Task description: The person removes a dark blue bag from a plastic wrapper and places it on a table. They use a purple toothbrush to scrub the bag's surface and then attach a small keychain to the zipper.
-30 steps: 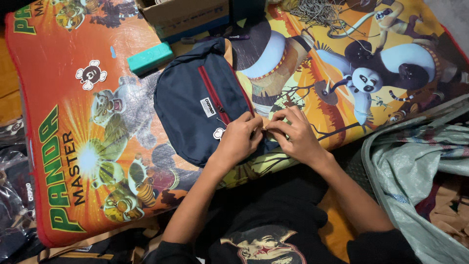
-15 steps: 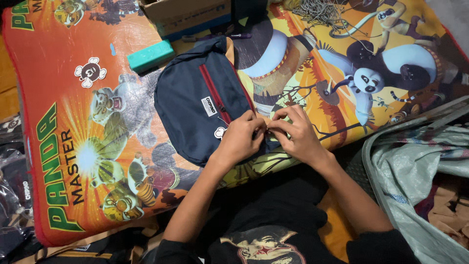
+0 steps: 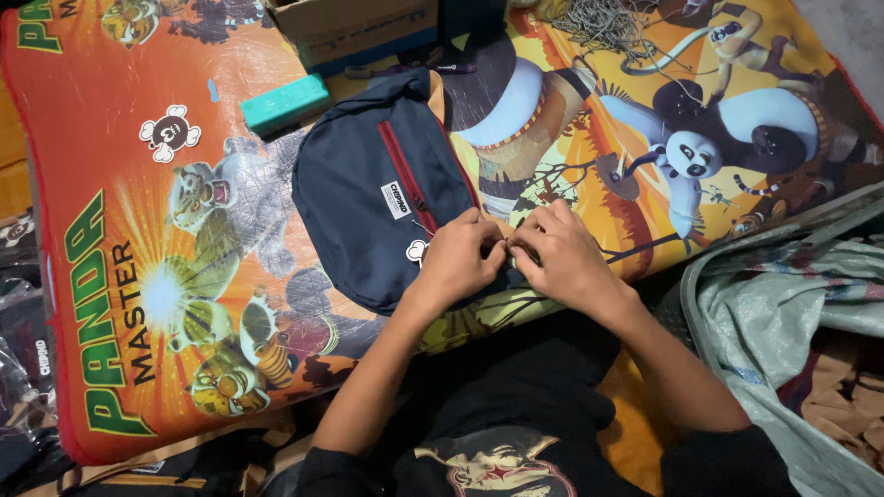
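We are looking through a single camera worn on the head, facing steeply down over our own lap. It is sitting close: our forearms are entering from the bottom edge and the left hand [image 3: 458, 260] and right hand [image 3: 562, 258] are meeting near the frame's centre, over the navy bag [image 3: 373, 221]. The printed orange mat [image 3: 138, 276] is filling most of the view, running off the top and left edges. A grey sack [image 3: 773, 313] is cutting in at the lower right. No second view is sharing this scene.
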